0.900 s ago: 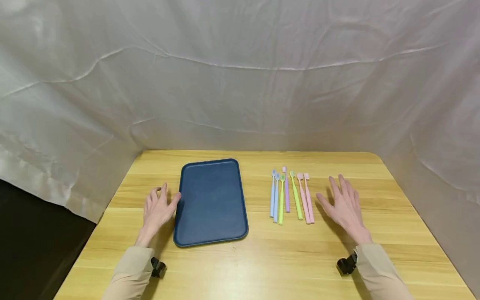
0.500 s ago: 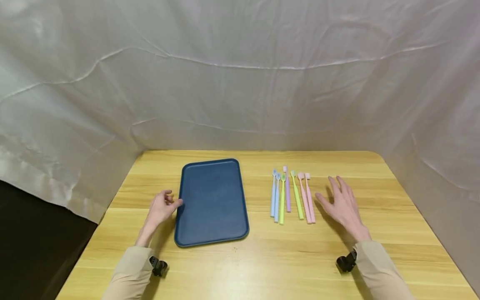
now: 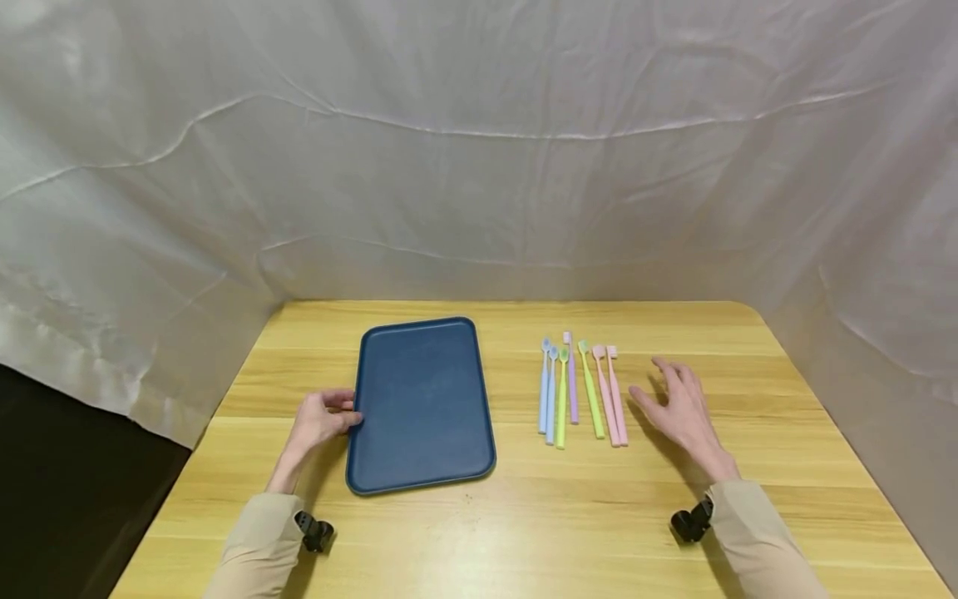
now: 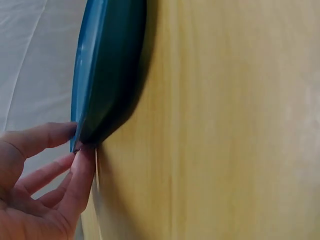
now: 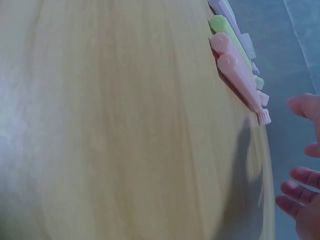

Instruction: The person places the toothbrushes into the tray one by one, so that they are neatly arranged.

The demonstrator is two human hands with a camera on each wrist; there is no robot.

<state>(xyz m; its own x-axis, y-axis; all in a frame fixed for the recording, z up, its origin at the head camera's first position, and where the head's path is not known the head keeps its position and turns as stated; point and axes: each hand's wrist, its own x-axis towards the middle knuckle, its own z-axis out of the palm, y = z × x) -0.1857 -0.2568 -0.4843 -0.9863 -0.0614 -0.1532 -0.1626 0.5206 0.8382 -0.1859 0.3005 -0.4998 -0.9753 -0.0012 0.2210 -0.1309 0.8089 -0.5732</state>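
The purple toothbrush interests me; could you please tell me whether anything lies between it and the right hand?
Yes: two pink toothbrushes and then a green toothbrush lie on the table between the right hand and the purple toothbrush.

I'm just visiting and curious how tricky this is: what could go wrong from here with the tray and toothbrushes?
The left grip pinches the tray at one edge only, so the tray might tip or slip if lifted that way.

The two pink toothbrushes lie close together, so picking up one could drag the other along.

The right grip is beside them, so a careless sweep might knock them out of line.
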